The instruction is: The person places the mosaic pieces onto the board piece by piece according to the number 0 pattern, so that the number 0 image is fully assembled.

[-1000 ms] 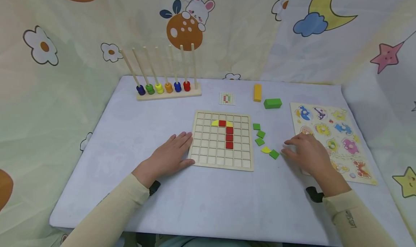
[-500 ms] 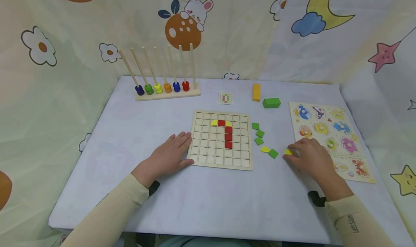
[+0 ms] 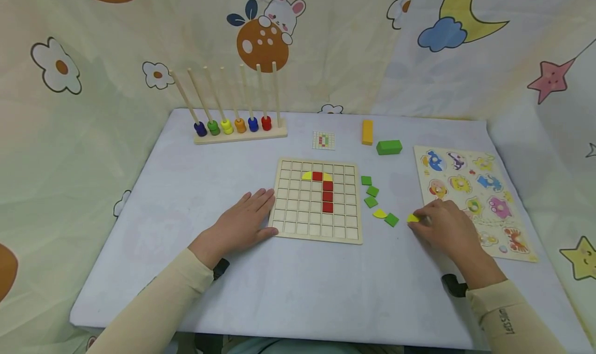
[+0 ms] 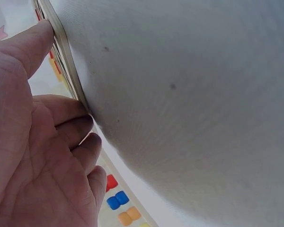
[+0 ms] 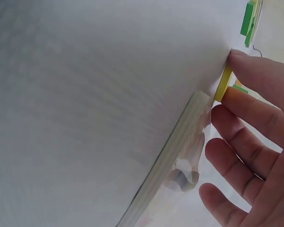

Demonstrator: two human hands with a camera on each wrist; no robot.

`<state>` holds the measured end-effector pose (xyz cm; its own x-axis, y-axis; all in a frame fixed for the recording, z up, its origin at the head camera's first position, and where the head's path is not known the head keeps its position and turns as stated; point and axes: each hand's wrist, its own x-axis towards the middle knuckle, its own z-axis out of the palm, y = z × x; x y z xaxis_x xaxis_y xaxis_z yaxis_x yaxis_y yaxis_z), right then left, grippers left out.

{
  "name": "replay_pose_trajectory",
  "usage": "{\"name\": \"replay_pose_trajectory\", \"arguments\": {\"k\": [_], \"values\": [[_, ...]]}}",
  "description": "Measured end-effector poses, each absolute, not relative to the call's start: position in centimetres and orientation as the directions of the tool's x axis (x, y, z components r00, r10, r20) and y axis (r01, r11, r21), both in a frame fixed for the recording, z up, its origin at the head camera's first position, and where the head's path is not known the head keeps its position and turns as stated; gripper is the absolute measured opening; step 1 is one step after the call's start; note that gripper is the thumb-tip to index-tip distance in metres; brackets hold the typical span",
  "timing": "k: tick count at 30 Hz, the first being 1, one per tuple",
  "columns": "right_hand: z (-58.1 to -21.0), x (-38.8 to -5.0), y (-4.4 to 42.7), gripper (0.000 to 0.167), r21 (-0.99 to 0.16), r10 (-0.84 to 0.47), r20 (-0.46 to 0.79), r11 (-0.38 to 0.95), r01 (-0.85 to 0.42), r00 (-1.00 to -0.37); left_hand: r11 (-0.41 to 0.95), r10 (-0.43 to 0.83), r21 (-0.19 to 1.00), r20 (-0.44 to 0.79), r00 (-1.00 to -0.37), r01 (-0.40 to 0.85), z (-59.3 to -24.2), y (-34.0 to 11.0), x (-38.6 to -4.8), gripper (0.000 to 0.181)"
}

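In the head view, a wooden grid board lies mid-table with red squares and two yellow quarter-round tiles set in its cells. My left hand rests flat at the board's left side, fingers straight; in the left wrist view, thumb and fingertips touch its edge. At the left edge of the animal puzzle board, my right hand pinches a yellow tile between thumb and index finger; the other fingers are loosely bent. Several green square tiles and another yellow quarter-round tile lie between the grid board and that hand.
Behind the grid board lies a small pattern card. An orange block and a green block are right of it. A pegged bead stand occupies the back left. Printed cloth hangs behind the table.
My right hand has taken hold of a yellow tile beside the puzzle board, its thumb and index finger closing together. My left hand has stayed against the grid board.
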<state>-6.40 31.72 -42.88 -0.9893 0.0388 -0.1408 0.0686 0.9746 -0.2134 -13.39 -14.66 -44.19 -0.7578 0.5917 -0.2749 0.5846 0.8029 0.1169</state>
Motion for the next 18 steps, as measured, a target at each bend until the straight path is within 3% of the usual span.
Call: {"name": "replay_pose_trajectory", "arguments": {"k": [18], "values": [[-43.41, -6.76, 31.46, 0.039, -0.174, -0.009, -0.079, 0.985, 0.005, -0.997, 0.801, 0.596, 0.133, -0.268, -0.757, 0.583, -43.86, -14.61, -13.27, 0.089]]}}
